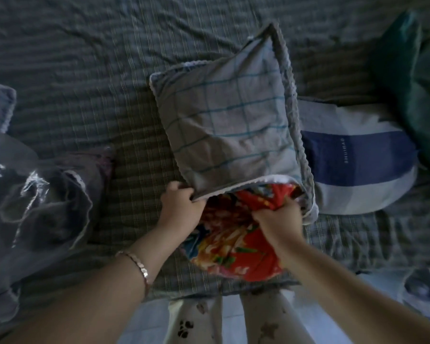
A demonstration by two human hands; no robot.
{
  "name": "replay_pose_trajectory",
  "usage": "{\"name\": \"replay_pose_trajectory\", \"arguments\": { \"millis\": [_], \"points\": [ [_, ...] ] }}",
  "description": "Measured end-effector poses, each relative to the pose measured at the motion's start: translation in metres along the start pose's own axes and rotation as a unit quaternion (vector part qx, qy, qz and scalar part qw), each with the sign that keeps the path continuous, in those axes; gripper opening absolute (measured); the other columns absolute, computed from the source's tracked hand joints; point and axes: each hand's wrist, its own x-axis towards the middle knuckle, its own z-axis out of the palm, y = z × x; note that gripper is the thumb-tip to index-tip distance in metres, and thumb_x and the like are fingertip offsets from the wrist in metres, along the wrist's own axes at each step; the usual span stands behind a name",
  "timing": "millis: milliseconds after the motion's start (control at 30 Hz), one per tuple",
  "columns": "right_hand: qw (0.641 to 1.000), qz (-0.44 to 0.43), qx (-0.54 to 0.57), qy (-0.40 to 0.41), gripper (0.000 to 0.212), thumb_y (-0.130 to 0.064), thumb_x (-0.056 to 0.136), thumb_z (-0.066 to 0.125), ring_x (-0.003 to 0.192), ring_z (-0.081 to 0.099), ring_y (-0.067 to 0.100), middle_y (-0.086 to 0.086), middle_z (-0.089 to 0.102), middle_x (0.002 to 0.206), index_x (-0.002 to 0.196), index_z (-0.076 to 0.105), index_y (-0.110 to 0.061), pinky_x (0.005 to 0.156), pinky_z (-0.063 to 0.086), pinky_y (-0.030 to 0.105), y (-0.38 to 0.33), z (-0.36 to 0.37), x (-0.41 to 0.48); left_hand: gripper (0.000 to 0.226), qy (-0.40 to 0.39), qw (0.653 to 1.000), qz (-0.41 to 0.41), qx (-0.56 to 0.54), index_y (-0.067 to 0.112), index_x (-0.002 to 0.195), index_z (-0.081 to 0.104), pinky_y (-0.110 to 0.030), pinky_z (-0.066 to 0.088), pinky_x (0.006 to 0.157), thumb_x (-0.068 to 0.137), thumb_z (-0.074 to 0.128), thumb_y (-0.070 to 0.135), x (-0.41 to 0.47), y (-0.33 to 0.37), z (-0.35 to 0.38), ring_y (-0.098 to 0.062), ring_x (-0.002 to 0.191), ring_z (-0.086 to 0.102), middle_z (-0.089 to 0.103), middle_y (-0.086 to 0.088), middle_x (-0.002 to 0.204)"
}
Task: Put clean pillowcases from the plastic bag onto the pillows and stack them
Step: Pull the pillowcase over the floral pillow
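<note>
Here, left hand (179,202) tight on pillowcase (230,130) edge, right hand (279,220) tight on pillow (236,254).

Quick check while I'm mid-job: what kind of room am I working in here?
Most likely a bedroom, at a bed's edge: a wrinkled plaid bedsheet covers the surface, a striped pillow lies on it, and the left hand and right hand work a red floral pillow into a grey checked pillowcase.
</note>
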Motion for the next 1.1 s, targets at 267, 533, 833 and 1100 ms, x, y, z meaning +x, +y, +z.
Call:
{"name": "replay_pose_trajectory", "arguments": {
  "millis": [267, 533, 833, 1100],
  "points": [
    [0.929, -0.366, 0.0, 0.062, 0.02, -0.018, 0.068, 0.077, 0.062, 0.06, -0.001, -0.011, 0.061, 0.071, 0.075, 0.059, -0.021, 0.058, 0.051, 0.014, -0.18, -0.098, -0.078, 0.025, 0.094, 0.957, 0.225, -0.159, 0.029, 0.066, 0.056, -0.003, 0.034, 0.042, 0.09, 0.059, 0.023, -0.069, 0.127, -0.094, 0.011, 0.048, 0.053, 0.057, 0.016, 0.05],
    [0.879, -0.346, -0.327, 0.034, 0.047, -0.013, 0.076, 0.062, 0.087, 0.056, 0.025, 0.008, 0.053, 0.093, 0.116, 0.044, 0.001, 0.063, 0.043, 0.025, -0.209, -0.098, -0.12, 0.019, 0.106, 0.946, 0.296, -0.077, 0.02, 0.1, 0.067, -0.018, 0.045, 0.076, 0.094, 0.051, 0.014, -0.087, 0.149, -0.107, -0.011, 0.096, 0.06, 0.064, 0.013, 0.092],
    [0.836, -0.363, -0.401, -0.096, 0.026, -0.02, 0.078, 0.058, 0.087, 0.061, 0.021, -0.001, 0.063, 0.094, 0.103, 0.059, -0.024, 0.074, 0.049, 0.034, -0.152, -0.064, -0.081, 0.021, 0.022, 0.912, 0.41, 0.005, 0.014, 0.098, 0.068, -0.015, 0.043, 0.072, 0.09, 0.05, 0.006, -0.107, 0.124, -0.079, -0.009, 0.085, 0.06, 0.065, 0.007, 0.089],
    [0.91, -0.37, -0.177, -0.057, 0.021, -0.004, 0.073, 0.068, 0.067, 0.053, 0.001, -0.013, 0.058, 0.071, 0.077, 0.063, -0.024, 0.057, 0.043, 0.011, -0.149, -0.086, -0.1, 0.03, 0.119, 0.931, 0.326, 0.112, 0.011, 0.117, 0.056, -0.028, 0.045, 0.076, 0.088, 0.058, 0.016, -0.09, 0.065, -0.089, -0.027, 0.102, 0.06, 0.062, -0.008, 0.112]
  ]
}}
